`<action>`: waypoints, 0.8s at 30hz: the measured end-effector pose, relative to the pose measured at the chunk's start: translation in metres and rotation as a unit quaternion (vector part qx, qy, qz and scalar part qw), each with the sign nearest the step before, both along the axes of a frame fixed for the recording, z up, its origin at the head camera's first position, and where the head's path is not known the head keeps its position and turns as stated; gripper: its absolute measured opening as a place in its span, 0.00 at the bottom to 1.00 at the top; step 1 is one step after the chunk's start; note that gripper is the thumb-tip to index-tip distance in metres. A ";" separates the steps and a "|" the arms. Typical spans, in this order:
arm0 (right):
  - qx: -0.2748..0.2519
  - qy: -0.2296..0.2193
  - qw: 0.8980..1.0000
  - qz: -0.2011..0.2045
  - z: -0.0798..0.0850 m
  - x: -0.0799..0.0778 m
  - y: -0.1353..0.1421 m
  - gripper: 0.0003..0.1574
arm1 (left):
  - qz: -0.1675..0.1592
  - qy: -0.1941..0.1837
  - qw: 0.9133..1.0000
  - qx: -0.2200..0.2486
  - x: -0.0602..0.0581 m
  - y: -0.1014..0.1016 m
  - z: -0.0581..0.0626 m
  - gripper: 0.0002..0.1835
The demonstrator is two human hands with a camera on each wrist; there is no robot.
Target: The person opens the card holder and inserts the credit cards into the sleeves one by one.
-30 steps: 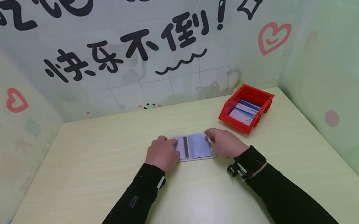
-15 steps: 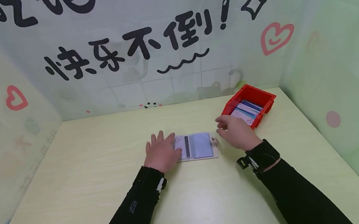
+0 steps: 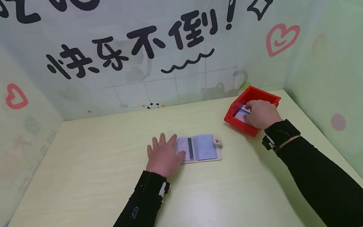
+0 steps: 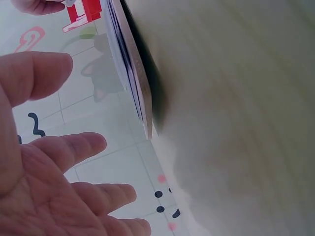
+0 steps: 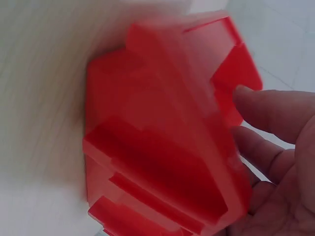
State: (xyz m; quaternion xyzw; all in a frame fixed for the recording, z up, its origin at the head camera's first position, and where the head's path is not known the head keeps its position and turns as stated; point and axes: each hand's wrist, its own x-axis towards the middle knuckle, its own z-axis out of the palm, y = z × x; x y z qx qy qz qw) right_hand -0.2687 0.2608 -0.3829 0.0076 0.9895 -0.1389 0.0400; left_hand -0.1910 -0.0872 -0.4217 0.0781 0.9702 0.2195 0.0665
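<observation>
A small card holder [image 3: 205, 147] with clear sleeves lies opened out on the table, its snap tab at the right. My left hand [image 3: 164, 156] is at its left edge, fingers spread and thumb overlapping the left page in the head view. The left wrist view shows the holder's edge [image 4: 132, 69] beyond the straight fingers [image 4: 78, 147]. My right hand [image 3: 263, 114] reaches over the red bin [image 3: 240, 125], above several cards [image 3: 241, 113] lying inside. In the right wrist view, thumb and fingers bend loosely over the bin's rim, apart from each other; some fingertips are hidden behind its wall.
The pale wooden table [image 3: 108, 163] meets a printed backdrop [image 3: 118, 93] at the back and at both sides. Close to the back right corner stands the red bin, its side near the right-hand wall [image 3: 338, 89].
My right hand has left the card holder's right edge and moved right and away, over the red bin. The left hand's fingers have spread out while staying at the holder's left edge.
</observation>
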 end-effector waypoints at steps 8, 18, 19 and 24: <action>0.041 -0.042 0.998 0.004 -0.006 -0.018 0.002 0.26 | 0.001 0.001 1.000 -0.012 0.000 0.001 0.002 0.38; 0.069 -0.054 0.996 0.002 -0.015 -0.026 0.002 0.17 | 0.000 -0.001 1.000 -0.018 0.001 0.001 0.001 0.38; 0.073 -0.055 0.996 0.002 -0.015 -0.027 0.003 0.18 | -0.001 -0.001 1.000 -0.019 0.001 0.001 0.001 0.38; 0.091 -0.056 0.994 -0.002 -0.017 -0.027 0.002 0.20 | 0.000 0.000 1.000 -0.015 0.002 0.001 0.002 0.37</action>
